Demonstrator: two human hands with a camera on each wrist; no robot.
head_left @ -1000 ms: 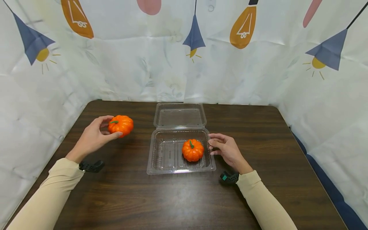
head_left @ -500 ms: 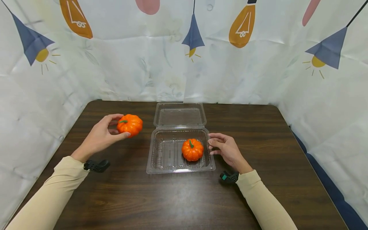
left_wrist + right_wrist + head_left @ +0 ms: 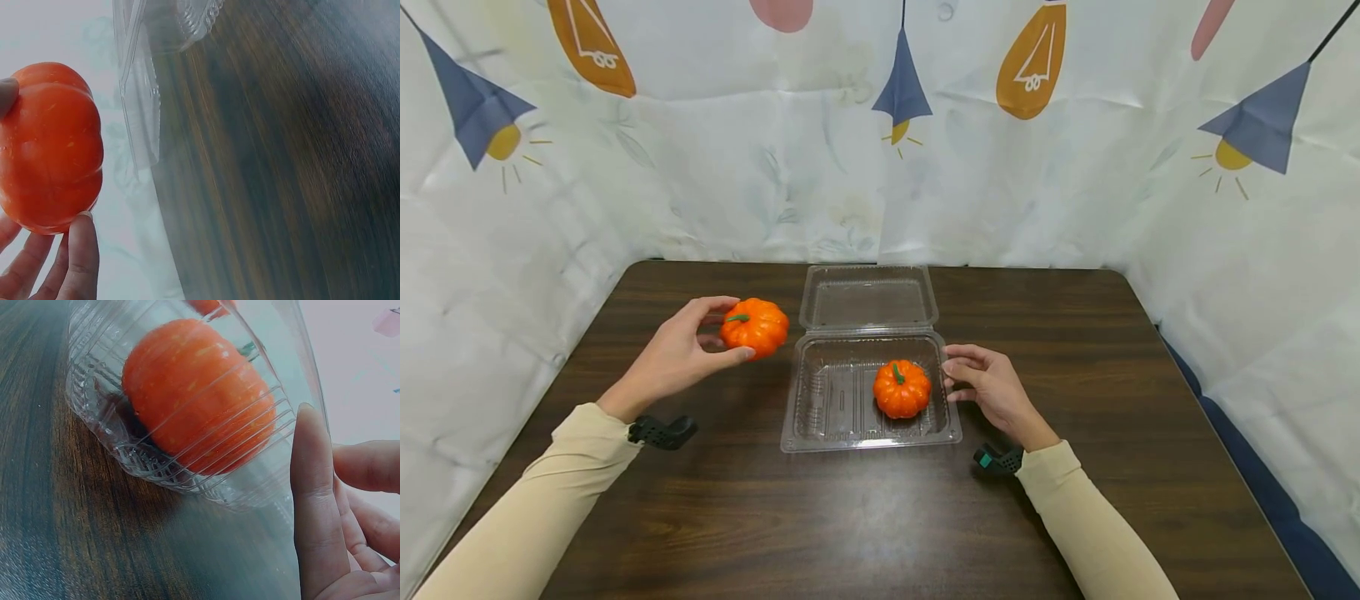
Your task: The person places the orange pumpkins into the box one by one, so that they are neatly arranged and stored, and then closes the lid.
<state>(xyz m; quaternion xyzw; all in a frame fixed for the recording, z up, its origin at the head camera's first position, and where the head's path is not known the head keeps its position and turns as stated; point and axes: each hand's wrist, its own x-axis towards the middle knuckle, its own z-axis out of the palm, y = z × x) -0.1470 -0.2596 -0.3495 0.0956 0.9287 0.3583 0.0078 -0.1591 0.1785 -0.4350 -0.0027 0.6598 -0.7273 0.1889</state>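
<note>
An orange toy pumpkin (image 3: 756, 329) with a green stem is gripped between the thumb and fingers of my left hand (image 3: 688, 350), just left of the clear plastic clamshell container (image 3: 827, 448). The left wrist view shows this pumpkin (image 3: 53, 150) held well above the tabletop. Inside the container's base, toward the right side, sits a second orange pumpkin (image 3: 902, 389), stem up. My right hand (image 3: 988, 387) pinches the container's right rim; in the right wrist view the fingers (image 3: 315, 500) lie on both sides of that edge.
The container's hinged lid (image 3: 870, 298) lies folded back toward the table's far edge. A dark wood-grain table (image 3: 865, 525) holds everything. White printed cloth (image 3: 737, 183) hangs around the far and side edges.
My left hand has carried its pumpkin rightward, closer to the container. My right hand stays at the rim, and the second pumpkin has kept its place.
</note>
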